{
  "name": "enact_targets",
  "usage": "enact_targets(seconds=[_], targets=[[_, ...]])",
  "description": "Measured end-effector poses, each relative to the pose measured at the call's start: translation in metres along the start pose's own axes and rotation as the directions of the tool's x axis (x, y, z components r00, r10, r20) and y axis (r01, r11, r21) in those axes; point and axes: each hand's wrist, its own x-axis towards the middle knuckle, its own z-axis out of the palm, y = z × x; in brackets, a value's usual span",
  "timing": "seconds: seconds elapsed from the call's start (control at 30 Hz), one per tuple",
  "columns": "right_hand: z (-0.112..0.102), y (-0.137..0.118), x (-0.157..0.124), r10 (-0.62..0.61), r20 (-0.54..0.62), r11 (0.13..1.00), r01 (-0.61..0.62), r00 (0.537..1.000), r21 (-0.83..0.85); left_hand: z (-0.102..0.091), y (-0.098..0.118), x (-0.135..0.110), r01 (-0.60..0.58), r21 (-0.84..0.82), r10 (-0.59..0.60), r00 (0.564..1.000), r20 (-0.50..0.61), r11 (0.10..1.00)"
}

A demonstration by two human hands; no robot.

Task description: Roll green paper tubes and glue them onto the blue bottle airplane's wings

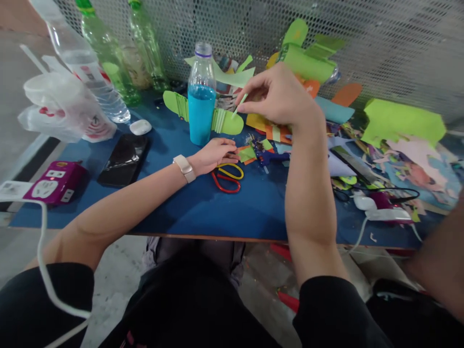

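A clear bottle [201, 116] holding blue liquid stands upright on the blue table. Green paper wings [232, 124] with rounded ends and pale lines across them stick out on either side of it. Between thumb and fingers, my right hand [281, 96] pinches a thin pale green strip [240, 105], its lower end over the right wing. My left hand [216, 153] lies on the table in front of the bottle, fingers stretched out and holding nothing I can see. Scissors [228, 188] with red and yellow handles lie just below its fingers; their blades are hidden.
To the left are a phone [123, 159], a white earbud case [140, 127], a purple power socket [54, 182], a bagged cup [68, 101] and several bottles [108, 67]. Paper scraps [406, 159] cover the right side. A perforated metal panel [232, 29] stands behind.
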Motion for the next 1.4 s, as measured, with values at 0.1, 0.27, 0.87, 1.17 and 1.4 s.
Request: enact_targets(seconds=[0.1, 0.27, 0.87, 1.17, 1.4], targets=[[0.007, 0.016, 0.003, -0.052, 0.105, 0.998, 0.055, 0.993, -0.024, -0.003, -0.005, 0.004, -0.032, -0.094, 0.031, 0.999, -0.017, 0.995], [0.020, 0.041, 0.013, -0.112, 0.164, 0.993, 0.118, 0.980, -0.027, -0.008, -0.011, 0.013, -0.082, -0.237, 0.070, 0.996, -0.059, 0.968], [0.038, 0.054, 0.011, -0.022, 0.200, 0.996, 0.003, 0.979, 0.091, -0.016, -0.021, 0.025, -0.203, -0.274, 0.205, 0.978, -0.021, 0.940], [0.049, 0.052, 0.013, 0.047, 0.037, 0.974, -0.053, 0.998, 0.220, -0.017, -0.023, 0.025, -0.217, -0.287, 0.216, 0.976, -0.033, 0.933], [0.062, 0.061, 0.021, 0.079, -0.002, 0.988, -0.078, 0.997, 0.134, -0.014, -0.022, 0.024, -0.175, -0.338, 0.164, 0.984, -0.063, 0.925]])
